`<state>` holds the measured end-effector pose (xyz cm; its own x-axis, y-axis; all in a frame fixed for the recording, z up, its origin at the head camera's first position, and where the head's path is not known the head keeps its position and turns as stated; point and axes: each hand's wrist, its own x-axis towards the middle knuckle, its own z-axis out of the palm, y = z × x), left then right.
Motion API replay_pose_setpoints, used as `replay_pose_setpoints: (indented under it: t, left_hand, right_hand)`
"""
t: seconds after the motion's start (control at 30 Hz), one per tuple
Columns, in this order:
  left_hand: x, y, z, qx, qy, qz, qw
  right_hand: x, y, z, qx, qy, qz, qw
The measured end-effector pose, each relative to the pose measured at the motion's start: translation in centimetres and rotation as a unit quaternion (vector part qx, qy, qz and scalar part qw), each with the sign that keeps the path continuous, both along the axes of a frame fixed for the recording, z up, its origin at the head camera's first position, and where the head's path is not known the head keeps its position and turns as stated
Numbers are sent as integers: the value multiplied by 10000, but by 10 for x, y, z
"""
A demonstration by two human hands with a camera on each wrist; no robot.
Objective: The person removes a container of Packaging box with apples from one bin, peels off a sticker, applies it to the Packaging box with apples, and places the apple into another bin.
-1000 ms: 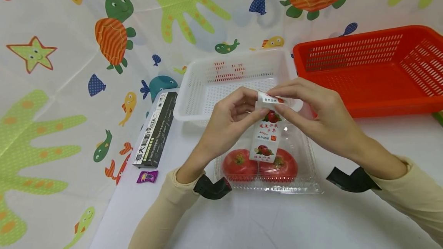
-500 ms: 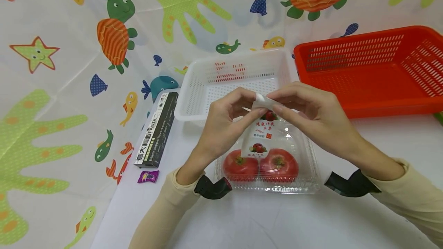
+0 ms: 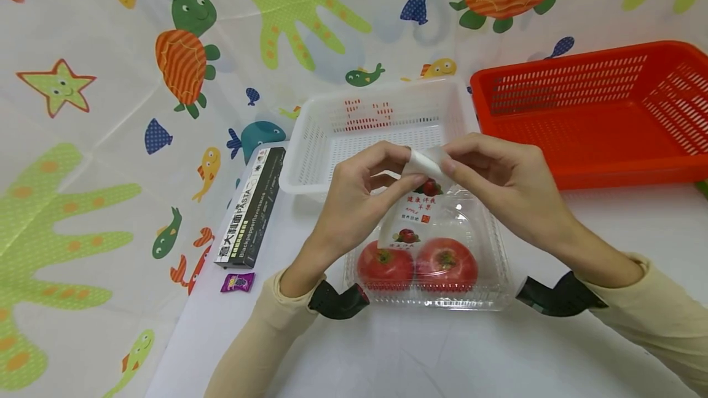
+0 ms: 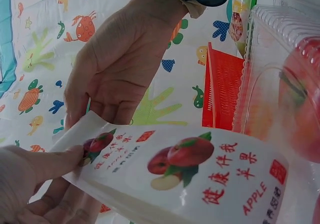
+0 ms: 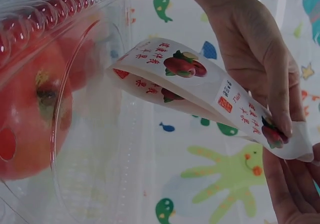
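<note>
A strip of white sticker labels (image 3: 416, 217), printed with red apples and Chinese characters, hangs bent into a loop between my hands in the left and right wrist views. My left hand (image 3: 359, 195) pinches it near its upper end with thumb and index finger. Close beside, my right hand (image 3: 506, 186) pinches the turned-back end of the strip, where a plain whitish side shows. Below the strip sits a clear plastic clamshell box (image 3: 492, 250). Two red tomatoes (image 3: 447, 264) show at its near side through the lid, and the strip overlaps one of them in the head view.
Behind the clamshell stands a white slotted basket (image 3: 310, 140), with a larger red basket (image 3: 608, 172) at its right. A black pasta box (image 3: 250, 210) lies along the table's left side, a purple wrapped sweet (image 3: 237, 282) near it. A sea-creature cloth hangs behind.
The strip's upper end has been turned over so its plain side shows. Its hanging end has swung left. My right hand has shifted slightly right and down, while the left barely moved.
</note>
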<state>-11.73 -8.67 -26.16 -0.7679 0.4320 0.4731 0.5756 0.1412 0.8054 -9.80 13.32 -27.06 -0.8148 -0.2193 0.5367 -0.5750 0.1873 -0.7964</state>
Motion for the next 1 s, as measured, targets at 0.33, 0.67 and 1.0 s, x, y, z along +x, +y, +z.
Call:
replay_pose_setpoints:
  t: [0.33, 0.67, 1.0]
  left_hand:
    - [0, -1, 0, 32, -437, -271, 9987]
    - [-1, -21, -4, 33, -893, -54, 9960]
    - [3, -77, 8, -234, -823, 1144, 9897]
  right_hand:
    - [-4, 4, -3, -88, -72, -435, 9990]
    - [-6, 15, -2, -749, -569, -421, 9947]
    - [-2, 23, -8, -922, -648, -204, 9934]
